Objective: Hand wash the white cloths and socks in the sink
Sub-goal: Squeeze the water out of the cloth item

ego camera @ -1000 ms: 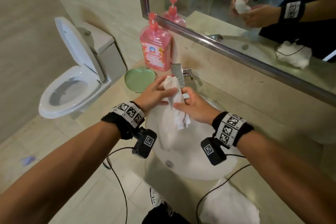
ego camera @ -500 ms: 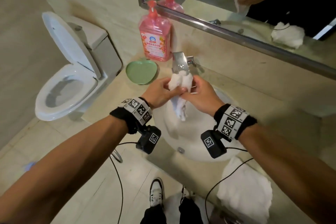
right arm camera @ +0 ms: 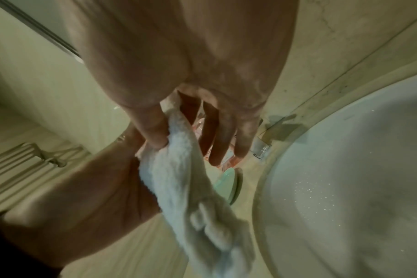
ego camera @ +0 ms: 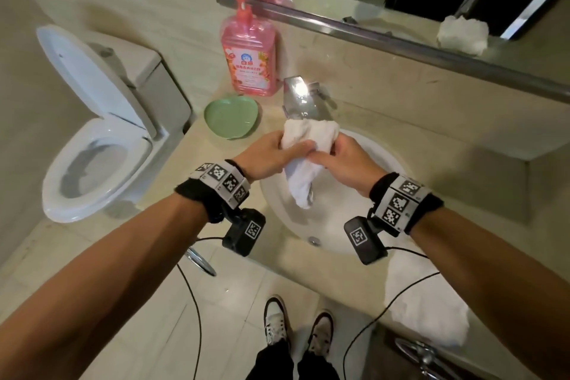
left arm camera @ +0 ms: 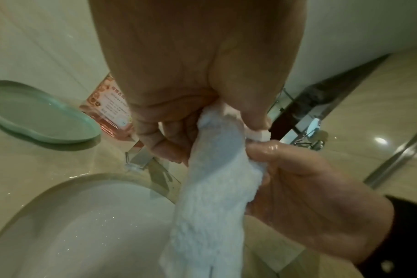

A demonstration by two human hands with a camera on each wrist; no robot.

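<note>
Left hand (ego camera: 269, 154): forearm extended forward, banded wrist, thumb and curled fingers (left arm camera: 164, 144) pinching white cloth (ego camera: 303, 163); right hand (ego camera: 342, 163): forearm extended, banded wrist, thumb pinching same cloth, other fingers (right arm camera: 223, 135) fairly straight.

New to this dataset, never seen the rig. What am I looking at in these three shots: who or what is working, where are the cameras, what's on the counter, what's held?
No robot here: a person works with bare hands. The wide shot comes from a head-worn camera; the other two come from cameras strapped under each wrist, looking along the fingers.

The left hand and right hand both grip one white cloth, its lower end hanging over the sink, just below the faucet. The left wrist view shows the same cloth pinched from both sides.

On the counter stand a pink pump bottle and a green dish. Another white cloth lies near the counter's front edge. A toilet sits to the left.
</note>
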